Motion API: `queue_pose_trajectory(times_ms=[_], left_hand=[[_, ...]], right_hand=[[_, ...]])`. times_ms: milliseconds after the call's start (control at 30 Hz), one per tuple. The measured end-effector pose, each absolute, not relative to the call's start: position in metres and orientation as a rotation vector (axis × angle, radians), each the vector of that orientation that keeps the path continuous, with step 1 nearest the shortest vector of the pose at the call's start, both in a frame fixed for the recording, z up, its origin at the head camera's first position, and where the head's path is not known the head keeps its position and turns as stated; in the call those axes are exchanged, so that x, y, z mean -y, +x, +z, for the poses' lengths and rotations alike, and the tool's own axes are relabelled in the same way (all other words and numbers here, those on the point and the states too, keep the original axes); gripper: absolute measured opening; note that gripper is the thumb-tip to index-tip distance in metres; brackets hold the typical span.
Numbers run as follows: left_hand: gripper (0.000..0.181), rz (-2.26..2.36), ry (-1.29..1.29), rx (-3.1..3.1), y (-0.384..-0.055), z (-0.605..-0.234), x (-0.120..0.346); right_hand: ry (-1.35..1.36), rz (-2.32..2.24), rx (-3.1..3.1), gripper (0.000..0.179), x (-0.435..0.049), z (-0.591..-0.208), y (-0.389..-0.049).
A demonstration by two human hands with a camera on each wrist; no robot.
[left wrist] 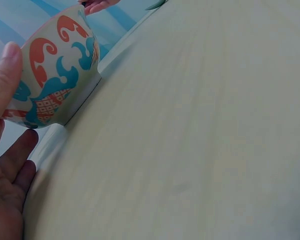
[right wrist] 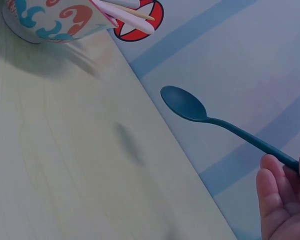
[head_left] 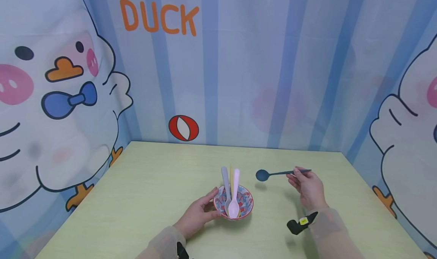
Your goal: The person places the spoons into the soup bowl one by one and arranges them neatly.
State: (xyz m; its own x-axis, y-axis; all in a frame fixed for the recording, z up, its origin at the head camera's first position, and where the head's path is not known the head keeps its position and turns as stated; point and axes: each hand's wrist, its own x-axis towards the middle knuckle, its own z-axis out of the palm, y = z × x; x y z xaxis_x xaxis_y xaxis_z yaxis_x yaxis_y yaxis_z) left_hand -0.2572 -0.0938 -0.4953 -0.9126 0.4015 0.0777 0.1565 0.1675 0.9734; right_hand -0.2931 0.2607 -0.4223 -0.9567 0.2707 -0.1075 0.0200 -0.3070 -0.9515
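Observation:
A small bowl (head_left: 250, 205) with a red, blue and white pattern stands on the table. My left hand (head_left: 199, 214) grips its left side, thumb near the front and fingers round the back; in the left wrist view the thumb (left wrist: 7, 82) lies against the patterned wall. Inside the bowl lean a pink spoon (head_left: 236, 188), a greyish-purple spoon (head_left: 225, 179) and a thin yellow handle (head_left: 231, 171), partly hidden behind them. My right hand (head_left: 308, 188) pinches a dark teal spoon (right wrist: 185, 103) by its handle, raised above the table with its head pointing left towards the bowl.
The pale wood-look table (head_left: 153, 183) ends at a striped blue cloth backdrop (head_left: 235, 61) with printed ducks. Black wrist-camera mounts (head_left: 297, 225) sit at both wrists. The teal spoon's shadow falls on the table below it.

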Motion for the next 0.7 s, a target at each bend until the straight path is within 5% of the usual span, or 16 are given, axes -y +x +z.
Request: queue_pose_trajectory(times_ms=[700], left_hand=[[0.075,1.847,0.534,-2.214,-0.258,-0.496,0.093]], right_hand=[[-0.362,2.36,1.686,0.027,-0.257,-0.408,-0.292]])
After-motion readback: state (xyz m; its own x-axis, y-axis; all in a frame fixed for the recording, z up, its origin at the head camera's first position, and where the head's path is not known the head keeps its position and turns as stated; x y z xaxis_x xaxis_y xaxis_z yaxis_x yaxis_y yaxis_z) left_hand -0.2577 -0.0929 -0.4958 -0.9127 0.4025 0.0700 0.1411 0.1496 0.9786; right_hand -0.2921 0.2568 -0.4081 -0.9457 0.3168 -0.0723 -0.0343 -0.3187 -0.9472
